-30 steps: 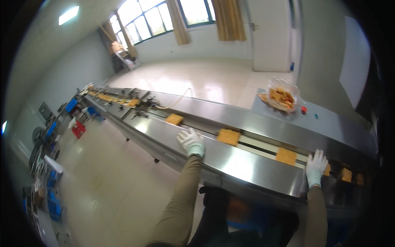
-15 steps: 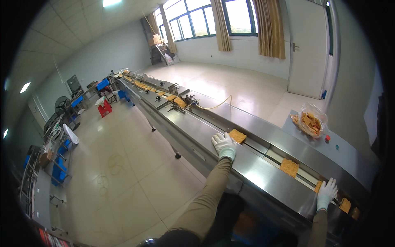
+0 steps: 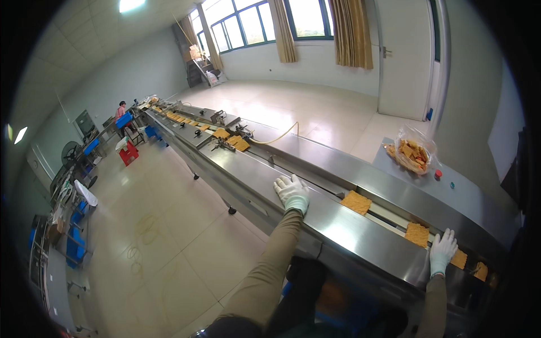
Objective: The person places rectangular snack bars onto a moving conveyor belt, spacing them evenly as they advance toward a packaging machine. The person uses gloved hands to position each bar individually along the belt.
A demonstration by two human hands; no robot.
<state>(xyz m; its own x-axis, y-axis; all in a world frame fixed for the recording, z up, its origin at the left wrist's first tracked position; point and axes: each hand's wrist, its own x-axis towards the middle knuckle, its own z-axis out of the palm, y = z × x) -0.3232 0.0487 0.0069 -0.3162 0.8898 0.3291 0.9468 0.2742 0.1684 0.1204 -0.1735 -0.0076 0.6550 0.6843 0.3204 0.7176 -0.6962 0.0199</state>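
Observation:
My left hand (image 3: pixel 292 191), in a white glove, lies flat with its fingers spread on the conveyor's steel side plate (image 3: pixel 338 225). My right hand (image 3: pixel 443 249), also gloved, reaches over the conveyor channel with its fingers stretched out and holds nothing that I can see. Flat, square, golden-brown crackers lie along the channel. One cracker (image 3: pixel 356 203) is to the right of my left hand, and another cracker (image 3: pixel 417 234) sits just left of my right hand. Past my right hand are a partly covered cracker (image 3: pixel 459 258) and an end cracker (image 3: pixel 480 271).
A clear plastic bag (image 3: pixel 413 153) of broken pieces stands on a grey side table (image 3: pixel 389 151), near a red button (image 3: pixel 438 174). Clamps and a yellow hose (image 3: pixel 282 135) sit farther along the conveyor. A person (image 3: pixel 120 112) is at the far end, near a red stool (image 3: pixel 129 153).
The crackers have shifted along the channel toward the far left, and the one by my right hand has come out from under it. My view has turned slightly. A distant person is now visible.

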